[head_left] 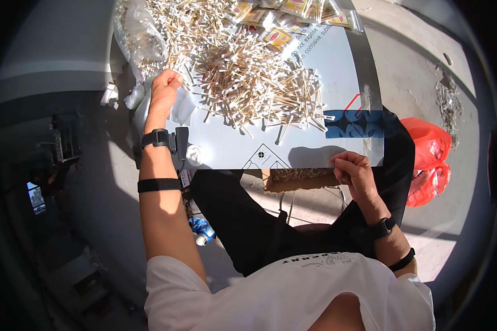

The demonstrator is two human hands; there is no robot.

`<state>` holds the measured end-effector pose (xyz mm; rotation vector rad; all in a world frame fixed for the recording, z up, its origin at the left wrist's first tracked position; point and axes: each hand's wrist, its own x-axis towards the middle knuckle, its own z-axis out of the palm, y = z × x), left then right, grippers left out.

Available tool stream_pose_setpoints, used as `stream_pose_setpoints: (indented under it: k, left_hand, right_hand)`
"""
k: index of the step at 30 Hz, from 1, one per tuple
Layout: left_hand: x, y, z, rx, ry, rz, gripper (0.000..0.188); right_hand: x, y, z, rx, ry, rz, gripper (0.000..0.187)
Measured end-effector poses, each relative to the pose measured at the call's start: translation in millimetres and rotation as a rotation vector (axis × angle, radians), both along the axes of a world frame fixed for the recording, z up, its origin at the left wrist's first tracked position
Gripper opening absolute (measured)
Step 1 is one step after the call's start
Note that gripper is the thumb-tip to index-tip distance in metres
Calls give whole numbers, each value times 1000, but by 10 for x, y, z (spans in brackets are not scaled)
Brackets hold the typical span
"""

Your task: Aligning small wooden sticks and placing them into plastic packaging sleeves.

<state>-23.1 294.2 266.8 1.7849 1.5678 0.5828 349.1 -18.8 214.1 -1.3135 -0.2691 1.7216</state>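
swab pile (254, 83) lying upper ctr of frame, sticks pointing all ways, no single axis | l hand (164, 91) sitting nearer, just left of pile, fingers bent, can't tell grip | r hand (354, 172) hanging lower right by board (221, 154) edge, fingers bent, can't tell grip

Left hand (164, 91) farther forward, right fingers (350, 160) curled

White short-sleeved T-shirt (259, 295), dark chest print (320, 259); black trousers (248, 229); black wrist straps (159, 138) left and right, black bands (159, 185) nearer elbows.
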Motion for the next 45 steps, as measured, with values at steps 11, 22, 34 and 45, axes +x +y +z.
stream_pose_setpoints:
  k: [11,22,34,45]
  left_hand:
    - [765,-1922,279,-282,-42,-469,10]
    - [1007,-2169,-3,109,98,-314,18]
    - [1714,-1315,-190,529,753,-529,65]
    - [1285,-315,-187,603,850,-259,59]
  right_hand:
    - [20,-49,-41,42,22,-14,9]
    - [25,-75,-9,91,-59,13,8]
    - [17,-49,23,158,-141,58,9]
    - [55,-22,58,88,-113,88,10]
